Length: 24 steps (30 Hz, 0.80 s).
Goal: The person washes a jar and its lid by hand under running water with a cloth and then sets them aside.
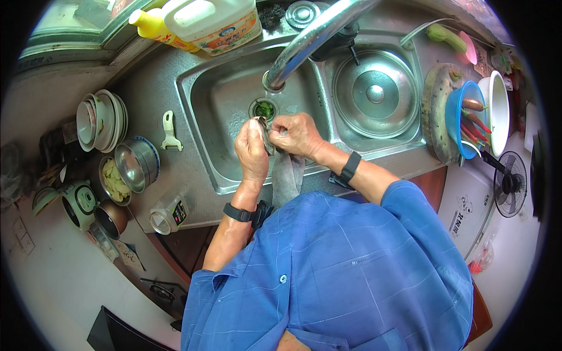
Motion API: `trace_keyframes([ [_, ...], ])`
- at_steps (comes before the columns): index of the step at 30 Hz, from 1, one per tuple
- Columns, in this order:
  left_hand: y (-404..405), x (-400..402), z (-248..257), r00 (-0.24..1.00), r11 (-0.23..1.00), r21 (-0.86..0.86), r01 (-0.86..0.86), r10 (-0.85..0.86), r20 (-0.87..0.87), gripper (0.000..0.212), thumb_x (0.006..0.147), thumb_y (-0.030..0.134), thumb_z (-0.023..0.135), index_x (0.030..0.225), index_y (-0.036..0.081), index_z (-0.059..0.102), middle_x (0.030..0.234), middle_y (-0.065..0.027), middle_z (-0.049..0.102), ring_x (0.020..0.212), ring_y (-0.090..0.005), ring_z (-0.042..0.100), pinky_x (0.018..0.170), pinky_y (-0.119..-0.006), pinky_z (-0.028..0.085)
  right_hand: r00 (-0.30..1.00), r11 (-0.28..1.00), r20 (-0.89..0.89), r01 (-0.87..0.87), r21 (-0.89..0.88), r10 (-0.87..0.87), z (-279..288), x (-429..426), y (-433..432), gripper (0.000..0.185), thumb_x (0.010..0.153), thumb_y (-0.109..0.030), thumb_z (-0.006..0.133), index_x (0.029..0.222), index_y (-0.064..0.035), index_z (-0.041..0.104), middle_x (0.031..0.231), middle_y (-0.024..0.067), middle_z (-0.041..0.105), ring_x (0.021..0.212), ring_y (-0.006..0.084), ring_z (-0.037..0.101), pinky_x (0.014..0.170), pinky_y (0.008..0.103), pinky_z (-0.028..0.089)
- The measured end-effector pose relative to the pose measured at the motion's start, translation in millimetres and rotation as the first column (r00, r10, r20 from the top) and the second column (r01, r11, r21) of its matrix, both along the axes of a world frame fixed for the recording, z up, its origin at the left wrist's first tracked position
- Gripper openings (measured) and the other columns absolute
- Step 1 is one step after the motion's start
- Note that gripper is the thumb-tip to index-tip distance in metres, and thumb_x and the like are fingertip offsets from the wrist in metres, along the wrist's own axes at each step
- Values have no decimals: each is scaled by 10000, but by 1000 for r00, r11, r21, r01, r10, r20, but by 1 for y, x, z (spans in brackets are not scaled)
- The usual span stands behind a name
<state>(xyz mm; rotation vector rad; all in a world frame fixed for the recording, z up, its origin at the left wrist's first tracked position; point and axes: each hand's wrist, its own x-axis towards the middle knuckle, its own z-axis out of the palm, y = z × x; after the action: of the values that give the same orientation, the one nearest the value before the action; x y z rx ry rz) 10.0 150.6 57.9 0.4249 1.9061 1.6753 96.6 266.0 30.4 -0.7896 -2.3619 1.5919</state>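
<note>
Over the front of the left basin of a steel double sink (219,131), my left hand (253,151) grips a small dark grey-brown cloth-like thing (268,142); exactly what it is, I cannot tell. My right hand (295,134) pinches at its right side, with fingertips curled inward. A grey cloth (287,175) hangs just below both hands over the sink's front edge; whether it joins the held thing is unclear. Green leafy scraps (264,109) lie in the drain right behind my fingers. The chrome faucet (303,41) arches above the basin.
A steel lid (375,93) rests in the right basin. Left are a peeler (169,131), stacked bowls (103,120), a bowl of pale slices (115,182) and a clear jar (169,215). At right stand a round board (439,114) and a blue bowl (454,118) with red peppers (473,125).
</note>
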Motion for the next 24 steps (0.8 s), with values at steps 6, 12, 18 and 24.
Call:
trace_keyframes([
  [6, -2, -5, -2, 998, 997, -73, 23, -19, 53, 393, 1033, 304, 471, 741, 42, 501, 683, 53, 419, 642, -56, 358, 548, -284, 292, 976, 950, -186, -54, 308, 115, -6, -6, 6, 139, 753, -156, 697, 715, -36, 639, 636, 106, 633, 559, 248, 633, 522, 358, 482],
  [12, -1, -4, 2, 1000, 993, -117, 14, -16, -14, 412, 1032, 324, 459, 840, -8, 609, 715, 27, 485, 686, -85, 423, 604, -293, 358, 955, 733, 284, 131, -667, 89, 4, 1, -7, 189, 731, -184, 724, 631, -33, 670, 595, 11, 601, 585, 87, 542, 536, 281, 453],
  [18, 0, 1, -1, 990, 993, -114, 10, -26, -138, 296, 995, 218, 532, 966, -52, 649, 719, -14, 570, 678, -101, 517, 625, -271, 435, 970, 927, 245, 81, -367, 12, -2, 2, -17, 202, 703, -238, 730, 656, -47, 686, 617, 106, 660, 556, 203, 622, 550, 345, 489],
  [24, -3, -2, -6, 997, 989, -145, -29, 18, -72, 394, 1024, 302, 451, 757, 13, 478, 678, 2, 406, 646, -103, 351, 569, -334, 308, 1000, 997, 11, 4, 82, -5, -13, -8, -11, 167, 742, -231, 685, 698, -73, 657, 672, 125, 666, 647, 336, 659, 583, 421, 514],
])
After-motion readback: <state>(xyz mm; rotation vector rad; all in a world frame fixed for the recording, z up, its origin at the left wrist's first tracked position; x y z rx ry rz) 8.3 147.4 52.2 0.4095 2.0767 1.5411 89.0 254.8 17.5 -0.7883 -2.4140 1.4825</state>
